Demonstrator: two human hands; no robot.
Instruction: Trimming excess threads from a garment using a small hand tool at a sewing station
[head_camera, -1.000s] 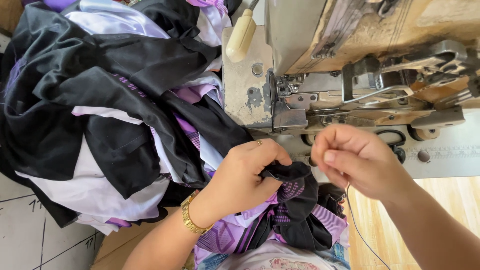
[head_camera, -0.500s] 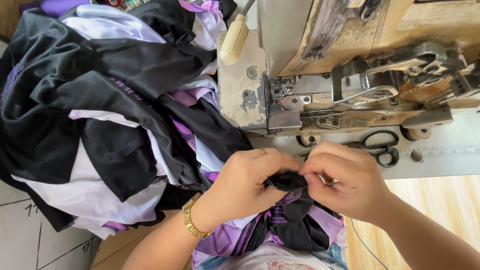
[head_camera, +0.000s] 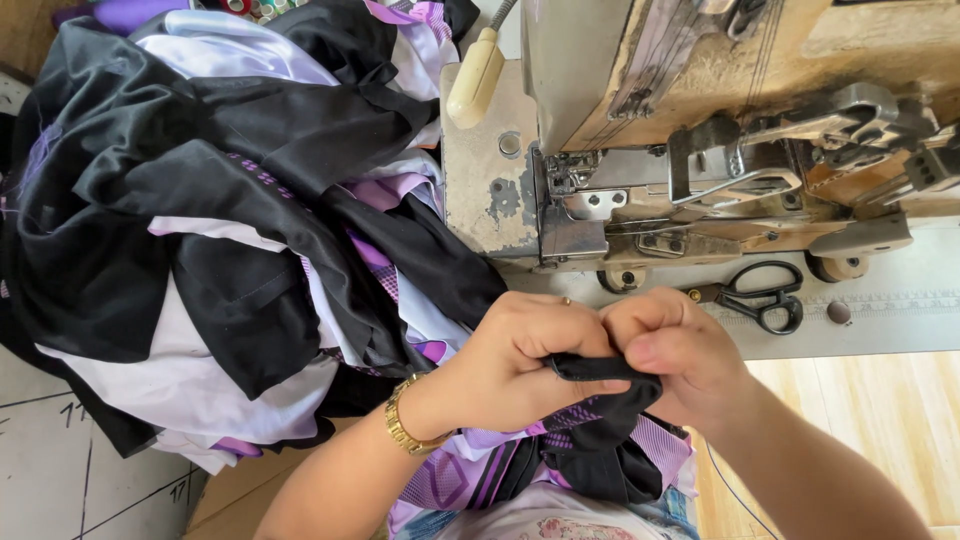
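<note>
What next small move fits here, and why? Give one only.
Probably carry the pinched black fabric piece up toward the sewing machine. Both the left hand and the right hand grip it together below the machine, short of the presser area, and the scissors lie untouched.

We count two hands: one left hand (head_camera: 510, 365) and one right hand (head_camera: 670, 350), both pinched on one black fabric piece (head_camera: 600, 400). We see one gold bracelet (head_camera: 402, 425), one ring (head_camera: 566, 300), one pair of scissors (head_camera: 755, 298), one sewing machine (head_camera: 700, 130), one cream knob (head_camera: 475, 75), and one heap of garments (head_camera: 230, 220).
</note>
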